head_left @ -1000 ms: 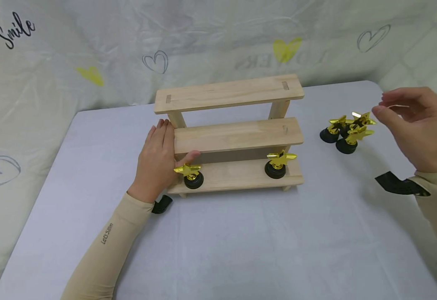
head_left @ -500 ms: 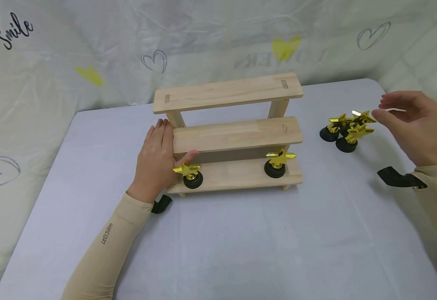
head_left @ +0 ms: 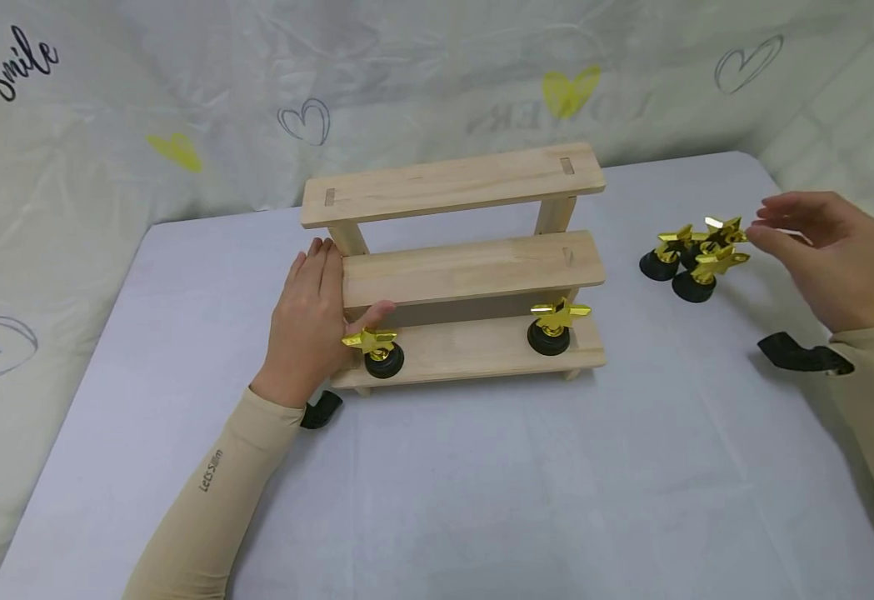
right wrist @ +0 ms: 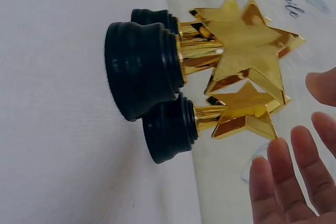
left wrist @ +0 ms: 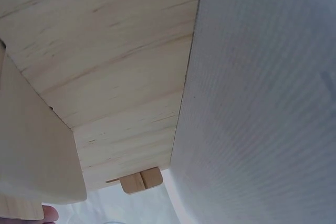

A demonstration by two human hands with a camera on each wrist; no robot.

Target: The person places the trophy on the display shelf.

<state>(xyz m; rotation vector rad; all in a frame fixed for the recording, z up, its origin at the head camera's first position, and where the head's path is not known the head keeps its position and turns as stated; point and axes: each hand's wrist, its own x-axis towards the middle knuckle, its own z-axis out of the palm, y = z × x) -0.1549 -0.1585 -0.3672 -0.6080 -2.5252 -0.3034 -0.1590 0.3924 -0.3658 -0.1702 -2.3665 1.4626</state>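
Observation:
My left hand (head_left: 303, 321) rests against the left end of a three-tier wooden shelf (head_left: 474, 268). Its fingers lie straight along the side, with the thumb reaching over the front below the middle board. Two gold star trophies with black bases stand on the lowest board: a left trophy (head_left: 384, 358) close to my thumb and a right trophy (head_left: 549, 333). Beside a cluster of three more star trophies (head_left: 695, 283), my right hand (head_left: 830, 258) hovers with thumb and fingers apart. In the right wrist view, its fingertips are near the gold star (right wrist: 252, 40), holding nothing.
A white cloth covers the table (head_left: 481, 492). Behind it hangs a pale printed sheet (head_left: 422, 75) with hearts and lettering. Black straps (head_left: 800, 354) stick out at both wrists. The left wrist view shows mostly the shelf's wooden boards (left wrist: 121, 72) close up.
My right hand has moved slightly down and left, nearer the cluster of trophies. The left hand stays on the shelf, and the whole head view has shifted a little.

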